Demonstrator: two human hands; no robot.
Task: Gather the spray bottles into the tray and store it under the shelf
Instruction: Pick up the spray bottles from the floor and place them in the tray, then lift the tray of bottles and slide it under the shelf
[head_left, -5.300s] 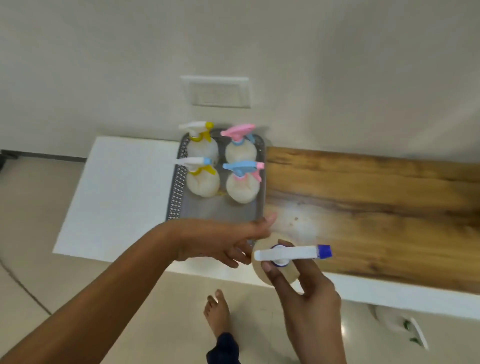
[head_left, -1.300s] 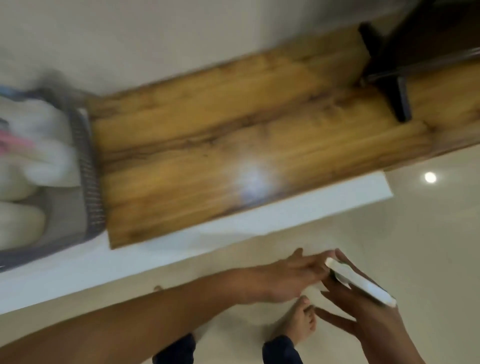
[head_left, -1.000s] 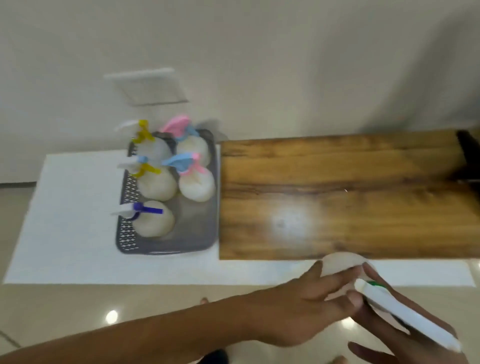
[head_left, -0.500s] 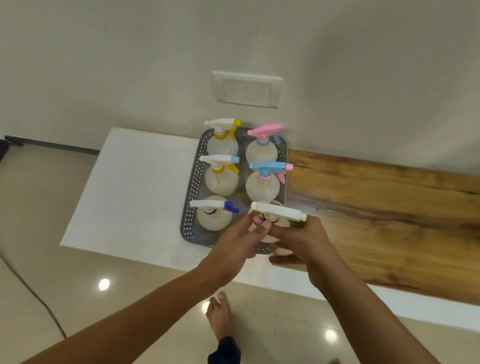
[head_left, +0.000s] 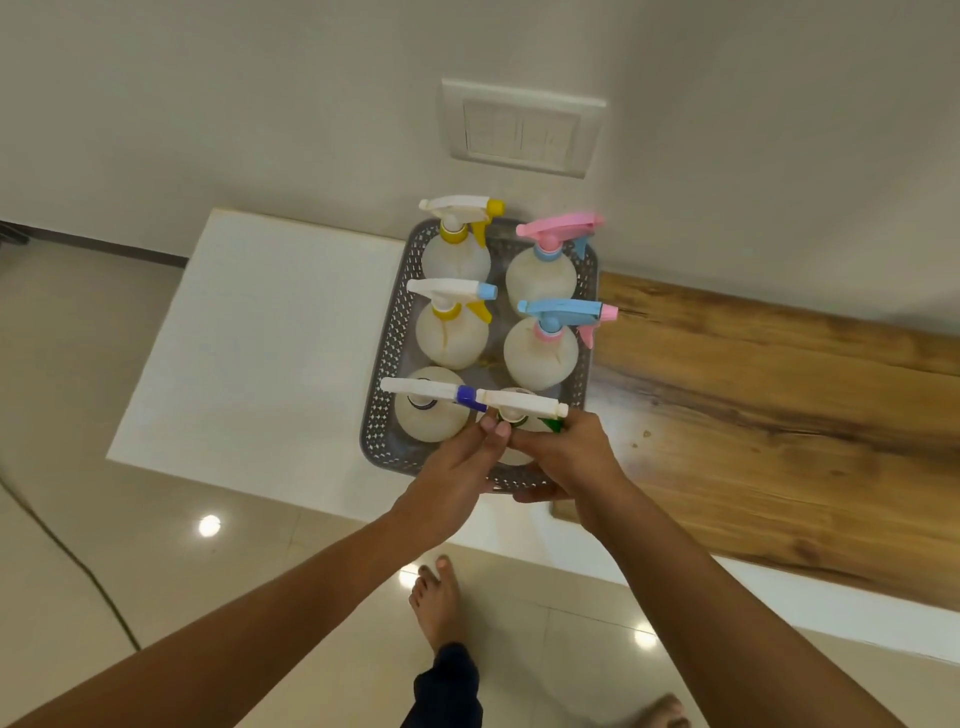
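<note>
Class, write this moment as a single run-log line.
phase: placing last bottle | right hand: holds green-trigger bottle | left hand: steadying it | tray: five bottles standing | storing: not yet done

Six spray bottles (head_left: 456, 260), one grey tray (head_left: 387, 343), two hands (head_left: 452, 478), one wall switch plate (head_left: 522, 127), two bare feet (head_left: 436, 597)

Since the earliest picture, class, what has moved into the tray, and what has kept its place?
Two bottles joined: the blue-nozzle bottle now stands front left, and the green-trigger bottle is in the front-right slot, both hands' grip on it: left hand, right hand. The four back bottles and grey tray stayed.
</note>
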